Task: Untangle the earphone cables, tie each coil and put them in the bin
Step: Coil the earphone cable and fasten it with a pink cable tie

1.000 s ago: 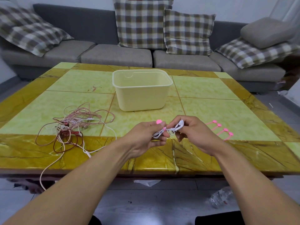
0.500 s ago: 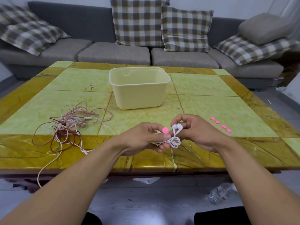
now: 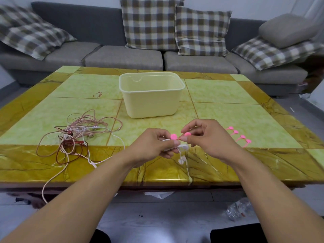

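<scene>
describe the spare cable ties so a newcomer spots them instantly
Start at the cream bin mid-table. Look nearer and right, past the right hand: four spare pink ties lie in a row. They're the only loose pink, round-headed pieces; the tangled cables lie left.

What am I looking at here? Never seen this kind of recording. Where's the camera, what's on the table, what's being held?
There is no machine: a person works with bare hands, and the one camera sits on their head, looking forward and down, so both forearms reach in from the bottom.

The left hand grips a coiled white earphone cable, with an earbud hanging below it. The right hand pinches one round end of a pink tie; the other round end sits at the left thumb.

On the green and yellow table stand a pale yellow bin, a tangle of pinkish, red and white cables on the left, one strand hanging over the near edge, and spare pink ties on the right. A grey sofa with checked cushions is behind.
</scene>
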